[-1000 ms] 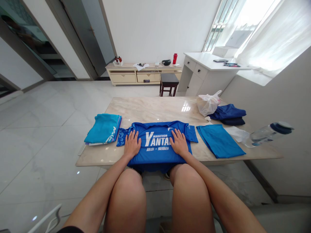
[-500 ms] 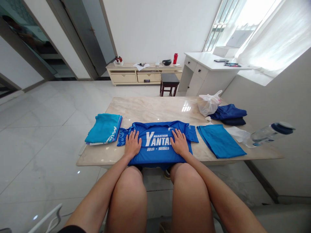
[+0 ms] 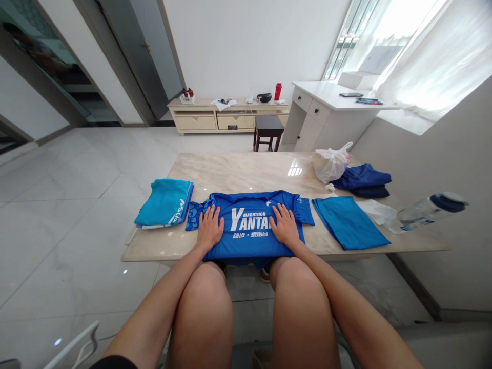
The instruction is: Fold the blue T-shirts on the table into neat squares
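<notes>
Both the left hand (image 3: 209,228) and right hand (image 3: 284,226), I saw, lay flat, fingers slightly parted, gripping nothing, on the blue shirt (image 3: 249,251) spread on the table (image 3: 230,166), between a folded teal stack (image 3: 163,201) and a teal cloth (image 3: 350,223).

Shirt (image 3: 249,248) laid on counter (image 3: 230,171), clothes (image 3: 165,200) stacked left, cloth (image 3: 351,224) placed right, bottle (image 3: 421,214) set farther right, bag (image 3: 330,164) behind cloth
</notes>
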Action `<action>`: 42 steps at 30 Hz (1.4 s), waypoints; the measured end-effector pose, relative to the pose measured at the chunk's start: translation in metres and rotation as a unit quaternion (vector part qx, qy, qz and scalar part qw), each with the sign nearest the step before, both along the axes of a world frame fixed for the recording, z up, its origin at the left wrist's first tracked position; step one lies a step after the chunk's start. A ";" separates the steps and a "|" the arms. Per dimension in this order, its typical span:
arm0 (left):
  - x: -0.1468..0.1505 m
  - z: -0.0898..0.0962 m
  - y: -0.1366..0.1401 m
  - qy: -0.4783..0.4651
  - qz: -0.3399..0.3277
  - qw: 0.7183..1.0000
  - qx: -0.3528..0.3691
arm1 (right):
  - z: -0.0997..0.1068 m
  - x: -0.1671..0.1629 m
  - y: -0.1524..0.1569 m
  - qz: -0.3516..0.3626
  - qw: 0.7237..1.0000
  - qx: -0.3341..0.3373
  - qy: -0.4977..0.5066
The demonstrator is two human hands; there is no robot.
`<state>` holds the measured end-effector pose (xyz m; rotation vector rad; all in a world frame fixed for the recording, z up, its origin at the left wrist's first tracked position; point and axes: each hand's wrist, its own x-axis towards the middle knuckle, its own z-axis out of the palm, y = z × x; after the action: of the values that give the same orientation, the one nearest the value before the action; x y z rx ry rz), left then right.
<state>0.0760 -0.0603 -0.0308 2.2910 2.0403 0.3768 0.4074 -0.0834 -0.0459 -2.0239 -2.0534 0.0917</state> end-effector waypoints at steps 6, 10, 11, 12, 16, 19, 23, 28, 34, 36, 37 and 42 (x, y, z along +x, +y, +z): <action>0.002 0.001 -0.002 0.003 0.004 1.000 0.008 | 0.000 -0.002 -0.002 0.000 1.000 0.011 -0.002; 0.007 0.005 0.008 0.016 -0.029 0.999 0.016 | 0.002 -0.005 0.008 -0.004 1.000 0.019 -0.012; 0.009 0.006 0.013 0.019 -0.061 0.998 0.019 | 0.003 -0.005 0.014 0.005 1.000 0.023 -0.015; 0.011 0.008 0.019 0.023 -0.096 0.995 0.023 | 0.004 -0.005 0.022 0.021 0.999 0.028 -0.018; 0.022 0.012 0.055 0.031 -0.195 0.980 0.036 | 0.006 -0.003 0.061 0.093 0.995 0.043 -0.013; 0.029 0.008 0.084 0.028 -0.213 0.977 0.012 | 0.000 -0.001 0.092 0.086 0.995 0.041 -0.003; 0.026 -0.005 0.116 0.003 -0.158 0.987 -0.022 | -0.013 0.004 0.119 0.042 0.998 0.056 0.000; 0.008 -0.013 0.151 -0.017 -0.182 0.983 -0.029 | -0.019 0.011 0.135 0.030 0.996 0.082 0.011; -0.006 -0.001 0.159 -0.120 -0.181 0.975 0.049 | -0.001 0.015 0.136 0.034 0.987 0.111 0.113; -0.009 0.001 0.140 -0.132 -0.137 0.980 0.066 | 0.006 0.016 0.124 0.037 0.985 0.114 0.125; -0.010 0.002 0.127 -0.121 -0.130 0.982 0.058 | 0.009 0.017 0.115 0.041 0.986 0.107 0.120; -0.021 -0.005 0.065 -0.037 -0.126 0.991 -0.022 | 0.003 0.027 0.067 0.043 0.998 0.013 0.047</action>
<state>0.0549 0.0047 -0.0357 2.4288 1.6822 0.3896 0.4347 -0.0168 -0.0425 -1.8785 -2.0723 0.1729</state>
